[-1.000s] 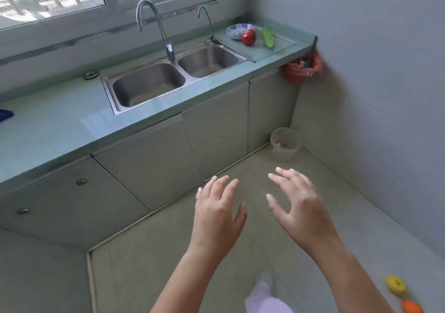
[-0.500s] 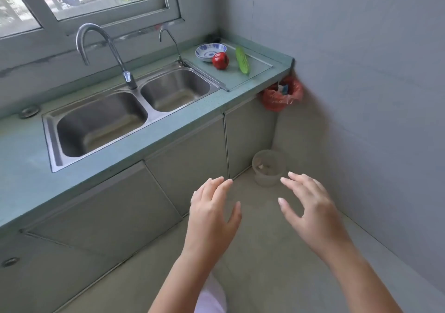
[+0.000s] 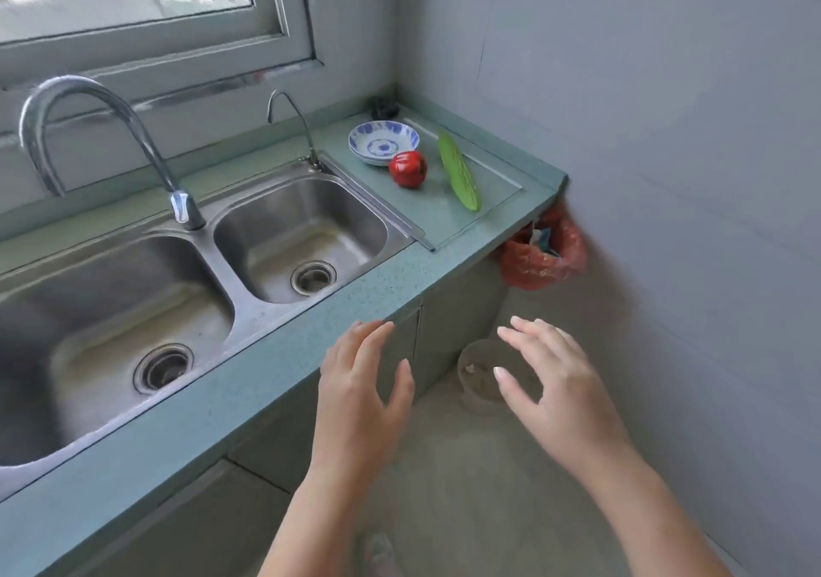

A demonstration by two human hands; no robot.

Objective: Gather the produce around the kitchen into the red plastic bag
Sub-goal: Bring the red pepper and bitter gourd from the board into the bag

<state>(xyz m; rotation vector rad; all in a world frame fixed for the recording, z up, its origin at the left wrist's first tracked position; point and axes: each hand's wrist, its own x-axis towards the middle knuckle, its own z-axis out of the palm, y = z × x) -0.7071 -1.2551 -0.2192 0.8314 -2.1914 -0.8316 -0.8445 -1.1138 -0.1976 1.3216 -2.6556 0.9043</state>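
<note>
Over on the green tabletop (image 3: 448, 261) corner a round red tomato (image 3: 408, 169) sits beside a long green cucumber (image 3: 459, 171), red plastic bag (image 3: 544, 256) hanging just below, left hand (image 3: 355, 392) and right hand (image 3: 557, 392) both spread loose, gripping nothing.

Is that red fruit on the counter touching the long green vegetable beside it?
Apart. The head view shows a strip of bare counter between the red fruit and the long green vegetable.

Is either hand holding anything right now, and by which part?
Nothing is held. The left hand and right hand hover open and empty in front of the counter.
</note>
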